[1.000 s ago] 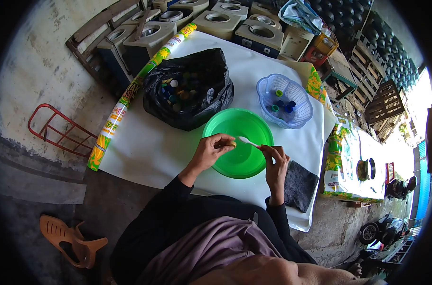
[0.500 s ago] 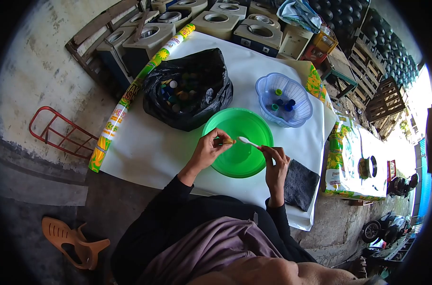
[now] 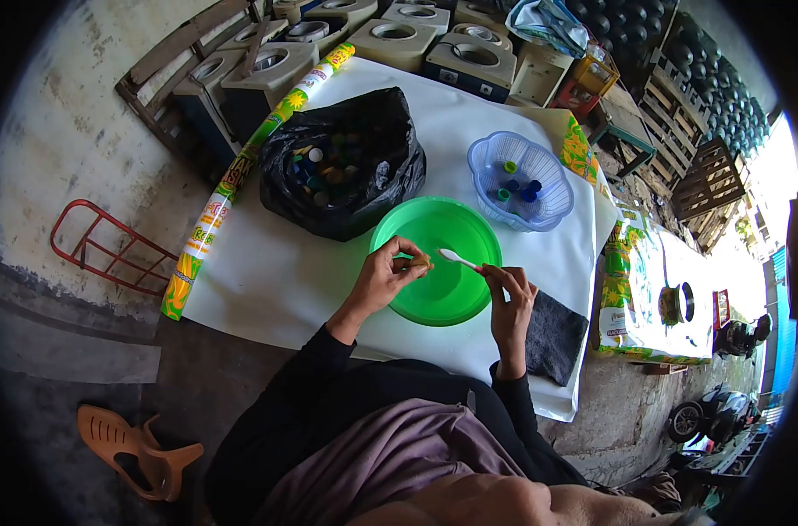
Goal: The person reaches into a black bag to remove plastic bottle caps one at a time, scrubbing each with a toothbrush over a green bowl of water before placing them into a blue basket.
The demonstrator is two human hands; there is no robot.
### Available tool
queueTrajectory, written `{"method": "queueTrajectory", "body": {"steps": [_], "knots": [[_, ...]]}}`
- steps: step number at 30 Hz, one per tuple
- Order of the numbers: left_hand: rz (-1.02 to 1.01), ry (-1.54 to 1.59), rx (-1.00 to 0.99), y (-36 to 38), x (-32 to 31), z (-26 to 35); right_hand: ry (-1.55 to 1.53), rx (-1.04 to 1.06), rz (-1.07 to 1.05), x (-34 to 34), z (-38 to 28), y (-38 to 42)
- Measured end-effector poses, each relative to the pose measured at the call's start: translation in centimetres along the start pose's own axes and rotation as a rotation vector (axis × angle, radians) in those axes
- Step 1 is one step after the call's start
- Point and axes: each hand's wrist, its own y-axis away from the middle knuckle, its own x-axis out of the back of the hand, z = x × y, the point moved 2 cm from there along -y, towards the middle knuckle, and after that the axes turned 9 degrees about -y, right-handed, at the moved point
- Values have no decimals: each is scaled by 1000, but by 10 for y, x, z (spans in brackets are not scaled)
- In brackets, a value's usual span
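Over the green basin [image 3: 452, 302], my left hand [image 3: 383, 279] is closed in a pinch on a small yellowish bottle cap [image 3: 425, 261]. My right hand [image 3: 509, 307] grips a white toothbrush [image 3: 459, 259] by its handle, its head pointing left toward the cap with a small gap between them. Behind the basin stands an open black plastic bag [image 3: 285, 197] with many coloured caps inside. A blue-tinted plastic basket [image 3: 557, 180] at the back right holds several blue and green caps. Beside my right hand lies a dark folded cloth [image 3: 552, 342].
A white sheet [image 3: 267, 307] covers the table, its printed edge rolled up on the left. Beyond it sit rows of beige and dark casings [image 3: 395, 39]. An orange plastic chair [image 3: 140, 451] stands lower left, near a red metal rack [image 3: 110, 241].
The view has shifted slightly. The cap in my left hand has turned a little, and the toothbrush remains close to it.
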Motion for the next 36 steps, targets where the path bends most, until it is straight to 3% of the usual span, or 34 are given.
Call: {"method": "queueTrajectory", "body": {"steps": [3, 7, 12, 15, 18, 19, 22, 36], "knots": [[24, -9, 13, 1, -3, 6, -10, 89, -113, -5, 0, 1], [-21, -204, -39, 0, -4, 8, 73, 5, -16, -1, 0, -1], [-45, -356, 15, 2, -4, 17, 42, 127, -81, -7, -7, 0], [-16, 149, 192, -2, -2, 15, 97, 68, 75, 7, -4, -7], [-32, 263, 240, -4, -2, 13, 118, 125, 76, 1, -11, -2], [-40, 303, 257, -4, -3, 11, 138, 151, -18, -2, -17, 0], [-103, 495, 272, -6, -7, 5, -26, 143, -62, -13, -11, 6], [-153, 522, 351, -6, -8, 2, 11, 33, -39, -7, -7, 0]]}}
